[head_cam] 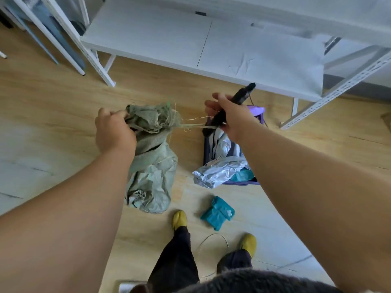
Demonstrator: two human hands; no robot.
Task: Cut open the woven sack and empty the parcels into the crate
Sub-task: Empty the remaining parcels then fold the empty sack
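A grey-green woven sack (151, 172) stands on the wooden floor, its bunched top gripped by my left hand (112, 130). My right hand (229, 117) holds a dark utility knife (241, 95) with its handle pointing up and away. Pale strings (190, 125) stretch from the sack's frayed top toward my right hand. Below my right arm sits a purple crate (255, 112) with silver-grey parcels (220, 170) piled in it, one hanging over its near edge. A teal parcel (218, 215) lies on the floor in front of the crate.
A white metal shelf unit (190, 43) stands right behind the sack and crate, its slotted legs (338, 87) reaching the floor at right. My feet in yellow shoes (179, 218) stand near the teal parcel. A loose loop of string (213, 236) lies between them.
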